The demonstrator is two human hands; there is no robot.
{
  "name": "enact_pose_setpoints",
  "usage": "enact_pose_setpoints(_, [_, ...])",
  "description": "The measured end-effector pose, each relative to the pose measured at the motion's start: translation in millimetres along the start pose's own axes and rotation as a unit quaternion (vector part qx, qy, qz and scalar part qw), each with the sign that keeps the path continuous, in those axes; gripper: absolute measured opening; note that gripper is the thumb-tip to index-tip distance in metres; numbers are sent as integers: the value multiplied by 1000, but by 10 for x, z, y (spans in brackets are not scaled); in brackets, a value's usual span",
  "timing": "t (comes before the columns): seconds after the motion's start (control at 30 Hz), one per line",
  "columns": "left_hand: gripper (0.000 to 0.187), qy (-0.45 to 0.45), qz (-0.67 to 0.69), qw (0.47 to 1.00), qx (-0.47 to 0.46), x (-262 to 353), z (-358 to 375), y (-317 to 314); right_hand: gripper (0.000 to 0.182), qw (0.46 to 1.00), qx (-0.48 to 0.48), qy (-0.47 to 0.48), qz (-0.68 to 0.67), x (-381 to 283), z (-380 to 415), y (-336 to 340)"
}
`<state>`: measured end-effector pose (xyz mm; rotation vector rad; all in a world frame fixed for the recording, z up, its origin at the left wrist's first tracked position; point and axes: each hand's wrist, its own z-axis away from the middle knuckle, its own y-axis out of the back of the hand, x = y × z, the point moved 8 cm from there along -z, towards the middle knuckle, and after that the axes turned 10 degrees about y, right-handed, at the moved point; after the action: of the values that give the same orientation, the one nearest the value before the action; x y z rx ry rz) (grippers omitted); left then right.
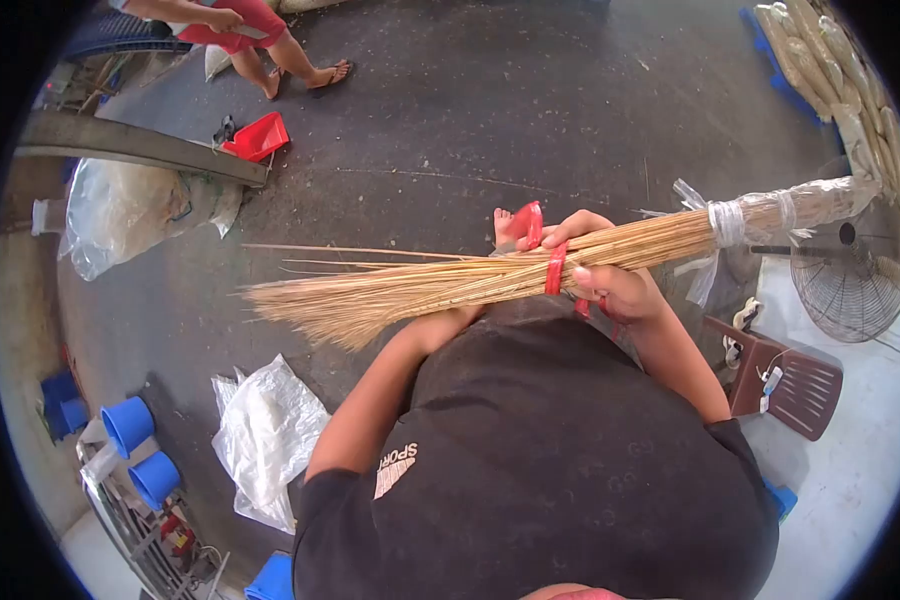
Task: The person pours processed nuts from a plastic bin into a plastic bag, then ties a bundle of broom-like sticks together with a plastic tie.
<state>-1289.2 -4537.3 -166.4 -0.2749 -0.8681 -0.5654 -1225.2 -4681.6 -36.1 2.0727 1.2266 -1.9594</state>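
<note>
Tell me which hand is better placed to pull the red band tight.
Probably the right hand: it sits beside the red band, its loose end at the fingers. The left hand curls over the stick bundle, steadying it.

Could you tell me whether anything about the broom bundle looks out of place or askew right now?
Yes: a few thin sticks stand apart above the broom bundle, splayed out of line instead of lying with the rest. The red band wraps the bundle by the right hand, with a loose end hanging below.
</note>
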Motion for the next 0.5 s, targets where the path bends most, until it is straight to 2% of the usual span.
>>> enact_pose_setpoints(0.03, [54,10,48,999,-19,-157,207,7,32,1000,6,0,-1,-12,-7,49])
enact_pose_setpoints(0.1, [52,25,99,994,-43,-289,566,36,31,995,-10,-33,93,-6,23,93])
enact_pose_setpoints(0.17, [44,-95,-113,989,21,204,1010,186,29,988,-19,-56,145,-23,40,80])
enact_pose_setpoints(0.23, [37,-90,-209,972,51,491,1087,479,24,962,-67,-129,233,20,85,32])
enact_pose_setpoints(0.27, [38,-124,-202,953,189,762,1072,664,24,954,-116,-81,265,0,44,-10])
enact_pose_setpoints(0.3, [39,-216,-251,898,288,1146,1035,737,24,954,-123,-85,261,7,35,-9])
enact_pose_setpoints(0.33, [39,-280,-280,857,329,1411,915,694,25,952,-114,-106,263,16,38,9])
enact_pose_setpoints(0.4, [34,-378,-359,787,329,1642,550,412,25,951,-91,-120,271,-1,35,70])
enact_pose_setpoints(0.43, [34,-383,-355,785,332,1623,472,392,25,949,-93,-120,277,-41,44,77])
enact_pose_setpoints(0.5, [27,-419,-427,768,230,1661,311,200,22,943,-84,-140,291,-107,40,137])
